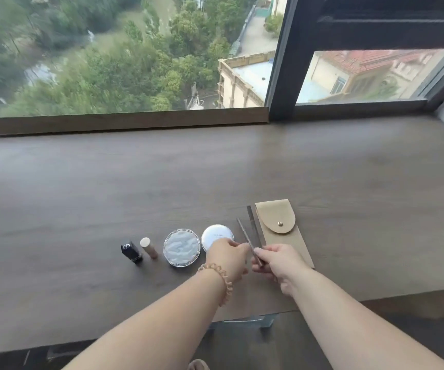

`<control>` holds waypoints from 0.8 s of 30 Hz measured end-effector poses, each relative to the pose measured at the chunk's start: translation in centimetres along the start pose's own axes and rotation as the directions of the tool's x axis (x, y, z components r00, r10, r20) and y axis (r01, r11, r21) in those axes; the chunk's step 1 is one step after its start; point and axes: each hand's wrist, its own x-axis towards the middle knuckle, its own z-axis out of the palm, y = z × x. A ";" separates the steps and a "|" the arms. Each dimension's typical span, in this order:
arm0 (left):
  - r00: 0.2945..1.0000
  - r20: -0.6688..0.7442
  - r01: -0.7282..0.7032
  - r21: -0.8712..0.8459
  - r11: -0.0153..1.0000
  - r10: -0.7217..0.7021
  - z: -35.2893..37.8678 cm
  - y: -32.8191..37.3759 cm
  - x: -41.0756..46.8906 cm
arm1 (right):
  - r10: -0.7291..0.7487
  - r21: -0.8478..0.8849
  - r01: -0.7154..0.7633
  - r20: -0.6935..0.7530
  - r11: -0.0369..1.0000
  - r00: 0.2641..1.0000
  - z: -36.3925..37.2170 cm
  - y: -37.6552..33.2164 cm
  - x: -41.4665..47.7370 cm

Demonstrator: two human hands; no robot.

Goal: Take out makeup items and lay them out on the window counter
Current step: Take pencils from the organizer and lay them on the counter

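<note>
A row of makeup lies on the dark wood window counter: a black lipstick, a beige stick, a clear round jar and a white round compact. A thin grey pencil slants up between my hands. My right hand grips its lower end. My left hand pinches it near the middle and hides the compact's near edge. A second dark pencil lies flat beside a tan snap pouch, which is closed.
The window frame ledge and a dark mullion bound the counter at the back. The counter's front edge runs just below my wrists. A beaded bracelet is on my left wrist.
</note>
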 end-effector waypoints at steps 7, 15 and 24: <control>0.995 0.044 0.090 0.029 0.995 -0.091 0.8 -0.6 2.1 | -0.024 -0.172 -0.004 -0.163 0.985 0.986 1.6 0.3 1.7; 0.999 0.004 0.041 0.065 0.997 -0.042 1.5 -0.4 1.9 | -0.228 -0.717 0.021 -0.193 0.697 0.954 1.6 -0.4 1.8; 0.999 -0.054 -0.010 0.005 1.000 0.010 2.8 -1.5 1.9 | -0.304 -0.898 -0.031 -0.181 0.438 0.935 1.2 -0.7 0.7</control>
